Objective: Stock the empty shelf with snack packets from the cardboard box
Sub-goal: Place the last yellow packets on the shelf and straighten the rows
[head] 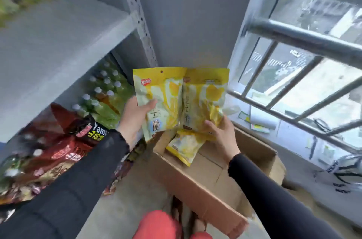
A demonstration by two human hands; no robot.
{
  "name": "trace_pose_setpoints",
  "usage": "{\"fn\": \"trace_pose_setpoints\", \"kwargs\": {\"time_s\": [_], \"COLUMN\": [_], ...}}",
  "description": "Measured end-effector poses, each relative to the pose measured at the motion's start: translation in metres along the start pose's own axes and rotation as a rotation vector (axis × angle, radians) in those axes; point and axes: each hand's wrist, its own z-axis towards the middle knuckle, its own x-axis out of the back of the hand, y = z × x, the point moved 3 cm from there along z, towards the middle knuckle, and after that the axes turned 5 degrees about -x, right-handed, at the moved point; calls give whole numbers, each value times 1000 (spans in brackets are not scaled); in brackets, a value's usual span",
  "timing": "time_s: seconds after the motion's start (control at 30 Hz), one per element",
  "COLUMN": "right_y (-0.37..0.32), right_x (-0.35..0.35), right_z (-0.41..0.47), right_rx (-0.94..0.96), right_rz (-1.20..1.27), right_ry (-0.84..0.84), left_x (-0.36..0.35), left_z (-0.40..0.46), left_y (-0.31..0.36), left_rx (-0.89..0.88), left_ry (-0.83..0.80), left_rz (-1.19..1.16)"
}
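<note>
Snack packets, yellow and crinkled, were the things in hand. The left hand (131, 121) pinched the left packet (159, 99) at its lower edge, thumb across the front and fingers behind. The right hand (221, 133) curled round the bottom of the right packet (204, 99). Each grip was closed on its own packet, and both packets stood upright, side by side with edges overlapping, above the open cardboard box (199, 186) on the floor. A third packet (186, 146) lay inside the box against its far wall.

The empty shelf (58, 43) stretched away to the left, above the hands. Below it the lower tier held green bottles (103, 94) and red noodle packs (64, 152).

Both holds looked shallow, low on slick film, so a packet could slide out on the lift to the shelf and drop back into the box or onto the floor. The overlapped edges might also snag as the hands parted. The steel upright (141, 19) stood beside the path, and a swung packet could catch on it. Blur at the frame's left made the shelf's far end hard to judge.
</note>
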Motion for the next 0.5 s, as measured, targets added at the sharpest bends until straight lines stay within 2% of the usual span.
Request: {"fn": "trace_pose_setpoints", "kwargs": {"time_s": [0.13,0.23,0.5], "right_y": [-101,-165,-272], "right_x": [-40,-84,-231], "right_z": [-1,-2,24], "right_rx": [214,292,375], "right_rz": [25,79,99], "right_ry": [-124,-207,-331], "left_x": [61,116,263], "left_z": [-23,-35,2], "left_y": [84,131,171], "left_rx": [-183,-260,-319], "left_ry": [128,230,335], "left_rz": [-67,-158,-330]}}
